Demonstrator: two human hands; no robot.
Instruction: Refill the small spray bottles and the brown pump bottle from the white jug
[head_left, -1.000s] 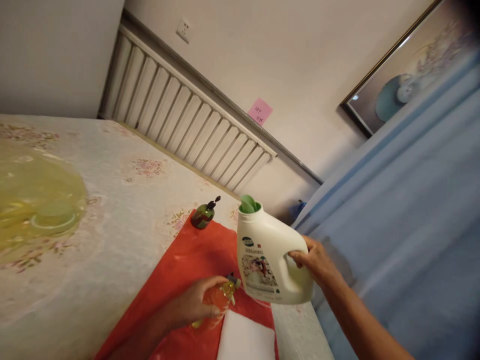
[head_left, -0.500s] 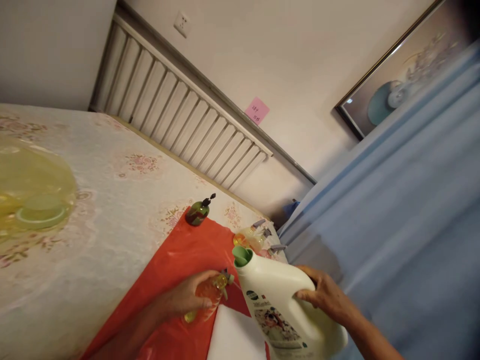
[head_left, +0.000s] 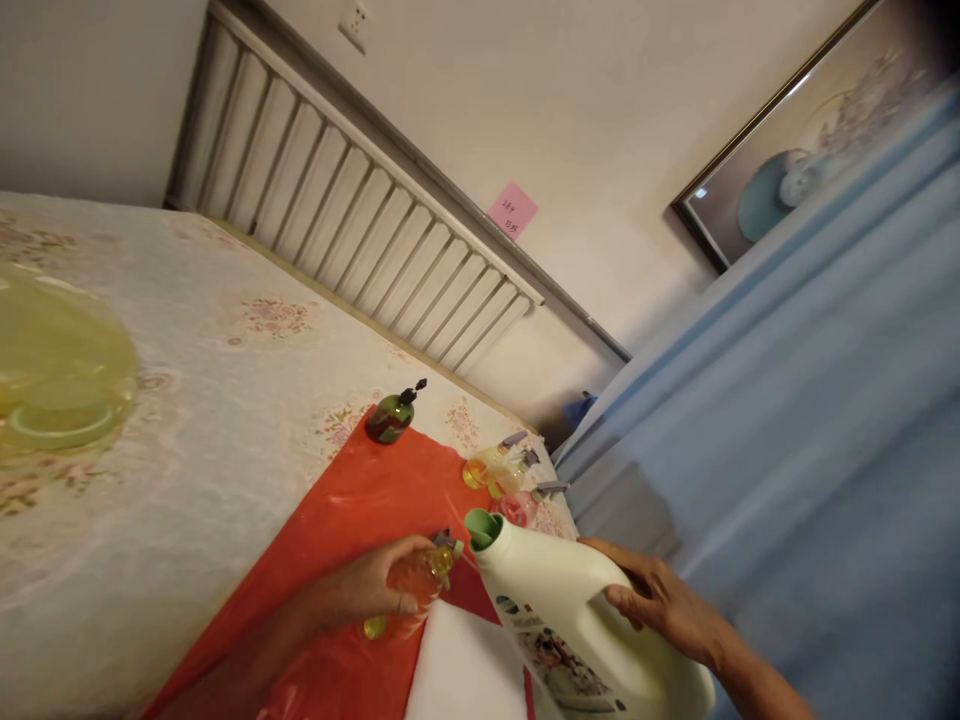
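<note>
Detergent jug (head_left: 592, 630): a second ago upright at centre frame, spout up; now lowered to the lower right, tipped, green spout (head_left: 482, 528) just beside the small orange bottle (head_left: 411, 590). Right hand (head_left: 660, 600) dropped with it. Small bottles (head_left: 506, 480) behind, once hidden, now uncovered.

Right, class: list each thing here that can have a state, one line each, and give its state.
Jug: uncapped, tipped over towards the small bottle, held by the right hand.
Small bottle: held in the left hand, mouth near the jug's spout.
Green bottle: upright, pump on, untouched.
Spare bottles: set down at the sheet's far edge.
Red sheet: spread flat.
Basin: resting on the table.
</note>
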